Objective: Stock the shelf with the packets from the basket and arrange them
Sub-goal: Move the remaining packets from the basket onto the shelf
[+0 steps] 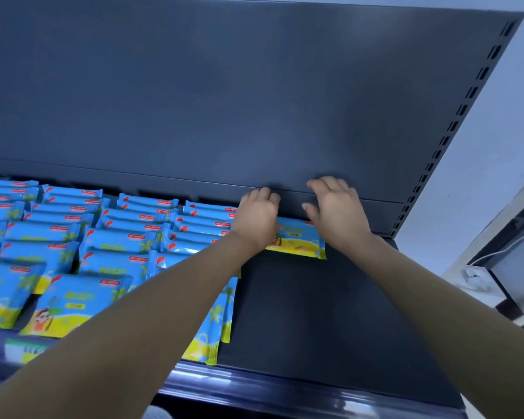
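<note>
Nearest the camera, the glossy dark-blue front rim [254, 385] of the shelf [315, 313] is running across the bottom of the view. Two bare forearms are reaching over it toward the back. On the left part of the shelf, rows of packets [115, 246] are lying flat and overlapping. They are blue with yellow lower bands and small red labels, and they are stretching from the front edge to the rear. The left forearm is crossing above the rightmost row and hiding part of it. To the right of these rows, the shelf deck is showing bare dark metal.

Farther in, a single packet [300, 241] is lying at the rear of the deck, just right of the last row and between the two hands. The left grip [257, 219] is closing curled fingers over the packet's left end. The right grip [336, 213] is blurred. It is resting with loose, spread fingers on the packet's upper right corner, fingertips up against the back panel [254, 101].

Beyond, the plain dark back panel is rising behind the hands. A slotted upright [454, 125] is edging it on the right, against a pale wall [502, 131].
</note>
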